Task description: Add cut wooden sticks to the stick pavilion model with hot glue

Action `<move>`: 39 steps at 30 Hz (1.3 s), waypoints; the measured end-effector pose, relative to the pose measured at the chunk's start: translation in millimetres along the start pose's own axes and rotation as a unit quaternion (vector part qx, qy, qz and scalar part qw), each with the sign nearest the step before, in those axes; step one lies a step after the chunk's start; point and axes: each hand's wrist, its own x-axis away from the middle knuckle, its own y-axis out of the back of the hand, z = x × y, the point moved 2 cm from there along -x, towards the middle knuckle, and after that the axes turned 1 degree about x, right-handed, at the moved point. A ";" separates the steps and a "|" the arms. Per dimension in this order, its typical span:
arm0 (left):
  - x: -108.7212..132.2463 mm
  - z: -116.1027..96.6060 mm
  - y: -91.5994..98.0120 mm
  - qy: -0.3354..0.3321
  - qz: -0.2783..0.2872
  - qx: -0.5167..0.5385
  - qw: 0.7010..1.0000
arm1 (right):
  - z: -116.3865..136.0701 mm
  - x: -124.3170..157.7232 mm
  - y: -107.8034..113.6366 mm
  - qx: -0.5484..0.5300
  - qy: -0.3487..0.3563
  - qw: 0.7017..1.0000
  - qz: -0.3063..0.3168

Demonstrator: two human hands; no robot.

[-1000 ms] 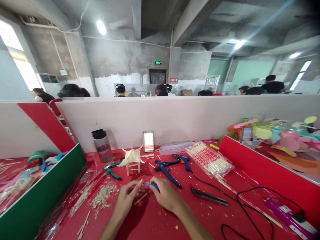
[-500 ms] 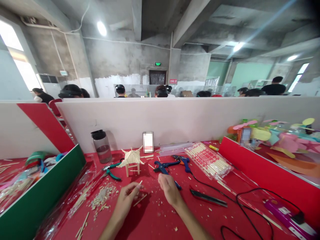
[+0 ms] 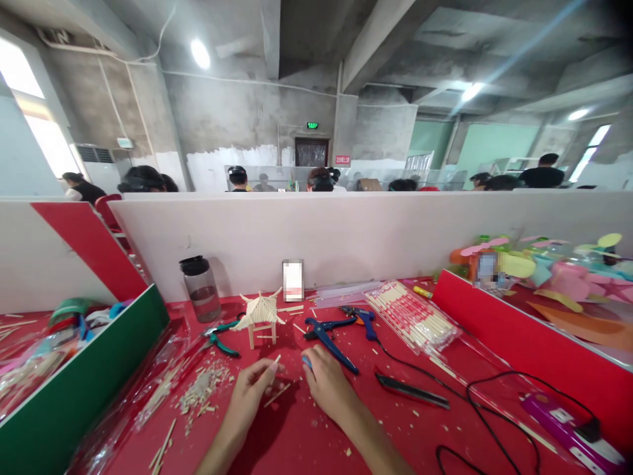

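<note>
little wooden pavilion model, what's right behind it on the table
Behind the wooden pavilion model a phone leans upright on the white divider, with loose sticks at its foot. The model's roof hides the table directly behind it.

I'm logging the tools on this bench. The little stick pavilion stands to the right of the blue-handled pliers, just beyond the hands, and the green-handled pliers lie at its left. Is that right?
Not quite. The head view shows the stick pavilion standing to the left of the blue-handled pliers, not the right. The rest holds: it is just beyond the hands, and the green-handled pliers lie at its left.
</note>
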 end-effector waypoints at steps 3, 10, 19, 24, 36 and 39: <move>-1.9 3.2 1.8 0.005 0.001 0.008 1.000 | -0.7 -0.2 3.3 0.037 0.009 0.999 0.002; -2.8 6.2 0.5 0.015 -0.006 0.021 1.000 | -27.6 -19.6 41.0 0.132 -0.070 0.989 0.006; 1.6 -1.1 -1.0 0.001 -0.010 0.005 1.000 | -74.8 -58.5 34.6 0.183 -0.075 0.976 0.088; 4.4 -2.3 -2.2 0.021 -0.029 0.021 0.999 | -71.5 -60.6 33.2 0.199 -0.046 0.975 0.082; 11.1 -21.3 -6.0 -0.052 -0.067 -0.033 0.996 | -29.8 -52.1 104.2 -0.052 0.019 0.968 0.246; 10.2 -20.1 -6.5 -0.044 -0.056 -0.031 0.997 | -14.9 -49.7 95.9 -0.066 0.045 0.947 0.310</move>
